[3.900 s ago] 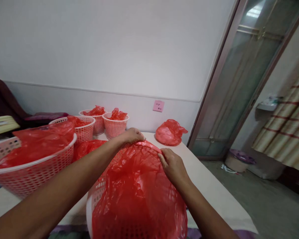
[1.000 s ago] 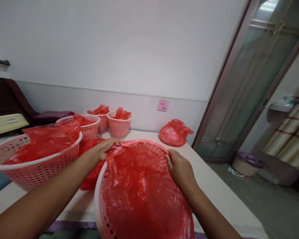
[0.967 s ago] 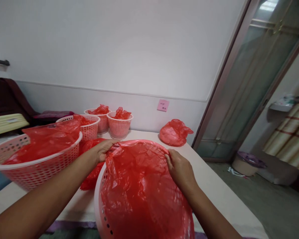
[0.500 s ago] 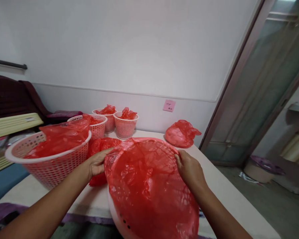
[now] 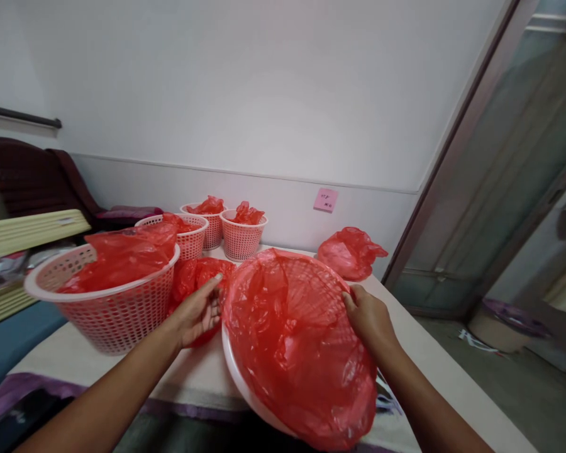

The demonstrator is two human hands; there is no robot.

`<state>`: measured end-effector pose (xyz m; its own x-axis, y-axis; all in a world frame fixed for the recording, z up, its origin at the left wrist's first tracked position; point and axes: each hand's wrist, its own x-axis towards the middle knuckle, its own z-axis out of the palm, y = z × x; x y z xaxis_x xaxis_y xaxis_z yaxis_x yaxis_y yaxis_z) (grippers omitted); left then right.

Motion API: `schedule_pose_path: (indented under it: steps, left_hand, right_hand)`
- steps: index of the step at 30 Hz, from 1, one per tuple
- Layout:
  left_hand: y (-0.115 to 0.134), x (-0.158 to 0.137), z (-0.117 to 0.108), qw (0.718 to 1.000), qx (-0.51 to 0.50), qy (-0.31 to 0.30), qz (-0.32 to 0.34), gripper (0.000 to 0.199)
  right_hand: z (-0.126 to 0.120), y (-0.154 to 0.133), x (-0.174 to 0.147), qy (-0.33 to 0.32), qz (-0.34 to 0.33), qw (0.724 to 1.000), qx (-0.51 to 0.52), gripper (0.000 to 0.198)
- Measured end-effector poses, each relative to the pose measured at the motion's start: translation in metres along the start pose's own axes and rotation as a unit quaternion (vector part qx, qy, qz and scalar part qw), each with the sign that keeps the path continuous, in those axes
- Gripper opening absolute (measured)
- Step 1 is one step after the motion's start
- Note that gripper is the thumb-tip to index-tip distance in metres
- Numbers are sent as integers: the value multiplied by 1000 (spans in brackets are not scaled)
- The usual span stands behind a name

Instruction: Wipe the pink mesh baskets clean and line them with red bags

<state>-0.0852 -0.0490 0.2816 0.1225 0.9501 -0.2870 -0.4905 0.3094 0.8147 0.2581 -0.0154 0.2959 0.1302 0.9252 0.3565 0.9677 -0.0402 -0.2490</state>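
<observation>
A large plastic basket point(image 5: 238, 368) tilts toward me at the table's front edge. Over its rim and inside lies a red plastic bag point(image 5: 297, 340). My right hand point(image 5: 370, 318) grips the bag-covered rim on the right, thumb on the inner side. On the left, my left hand point(image 5: 200, 311) is beside the rim with fingers apart, holding nothing. Behind that hand a crumpled red bag point(image 5: 195, 277) sits on the table. Another pinkish basket point(image 5: 117, 314), with a red bag loose inside it, stands further left.
Smaller baskets with red bags, including one basket point(image 5: 243, 239), stand near the wall. A red bundle point(image 5: 351, 251) sits at the back right of the white table point(image 5: 457, 371). A pink note point(image 5: 326, 200) is on the wall. A lidded bin point(image 5: 504, 324) stands on the floor.
My left hand has let go of the bag's edge and opened. The bag now lies lower over the left rim, baring more of the basket's side. My right hand keeps its grip.
</observation>
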Motion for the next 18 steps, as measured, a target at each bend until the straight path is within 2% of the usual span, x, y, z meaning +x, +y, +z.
schedule_pose_path:
  steps: [7, 12, 18]
  left_hand:
    - [7, -1, 11, 999, 33, 3, 42, 4]
    - [-1, 0, 5, 999, -3, -21, 25, 13]
    - [-25, 17, -4, 997, -64, -33, 13, 19]
  right_hand:
    - [5, 1, 4, 0, -1, 1000, 3, 23]
    - [12, 5, 7, 5, 0, 1000, -5, 24]
    - [14, 10, 24, -27, 10, 1000, -8, 26]
